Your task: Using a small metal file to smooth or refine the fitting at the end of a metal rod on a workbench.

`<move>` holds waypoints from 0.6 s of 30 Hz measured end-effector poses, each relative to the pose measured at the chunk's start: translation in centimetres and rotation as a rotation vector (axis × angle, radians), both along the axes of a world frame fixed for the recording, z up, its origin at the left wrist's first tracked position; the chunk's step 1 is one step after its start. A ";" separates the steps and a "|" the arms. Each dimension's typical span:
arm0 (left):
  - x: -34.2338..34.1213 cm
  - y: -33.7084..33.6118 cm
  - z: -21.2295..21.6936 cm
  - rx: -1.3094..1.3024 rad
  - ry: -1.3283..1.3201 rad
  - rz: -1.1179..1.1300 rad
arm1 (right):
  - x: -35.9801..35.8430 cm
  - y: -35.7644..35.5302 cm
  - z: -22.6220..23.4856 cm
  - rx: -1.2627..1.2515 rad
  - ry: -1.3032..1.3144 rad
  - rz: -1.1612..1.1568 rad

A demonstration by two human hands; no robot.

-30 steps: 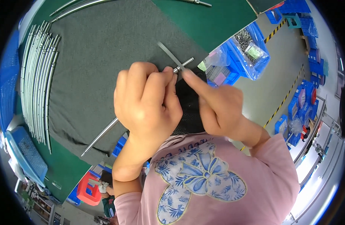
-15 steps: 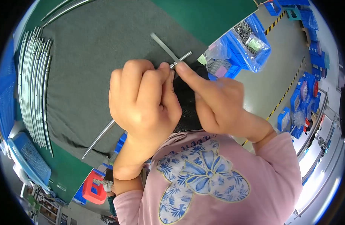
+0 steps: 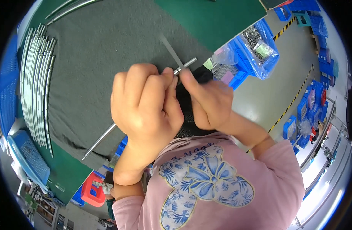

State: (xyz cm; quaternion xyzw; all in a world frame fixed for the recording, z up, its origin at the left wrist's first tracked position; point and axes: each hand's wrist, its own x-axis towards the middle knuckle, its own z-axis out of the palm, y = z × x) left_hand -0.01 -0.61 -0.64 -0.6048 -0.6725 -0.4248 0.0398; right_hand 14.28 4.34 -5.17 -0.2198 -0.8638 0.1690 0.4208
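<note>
Left to right: a stack of bent metal rods (image 3: 35, 80) lies on the grey mat (image 3: 91, 57); the left hand (image 3: 145, 105) is fisted around a thin metal rod (image 3: 101, 138), whose end the right hand (image 3: 208, 101) pinches (apparently fitting a small part). Next, fine alignment seems needed. A blue bin (image 3: 256, 46) of parts stands just beyond.

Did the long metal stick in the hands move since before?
Cannot tell. The metal rod lies at the same slant across the grey mat, gripped by the left hand the same way; small shifts match camera motion.
</note>
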 end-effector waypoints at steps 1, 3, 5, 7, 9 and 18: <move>-0.1 0.1 0.1 0.017 0.000 -0.003 | -1.0 0.8 0.4 -0.024 0.038 0.020; 0.0 -0.3 0.3 0.000 -0.020 -0.011 | -0.6 0.1 0.3 -0.052 0.074 0.038; 0.0 -0.1 0.1 -0.029 -0.029 -0.006 | 1.2 -1.1 -0.9 -0.088 0.016 0.031; -0.2 0.2 -0.2 -0.008 -0.006 -0.005 | 0.6 0.0 -0.7 -0.075 -0.002 0.047; -0.2 0.0 0.0 0.010 -0.001 -0.005 | -0.9 1.3 1.7 -0.122 -0.016 0.094; -0.1 -0.1 0.1 0.013 0.008 -0.027 | -1.0 1.3 1.9 -0.157 0.011 0.079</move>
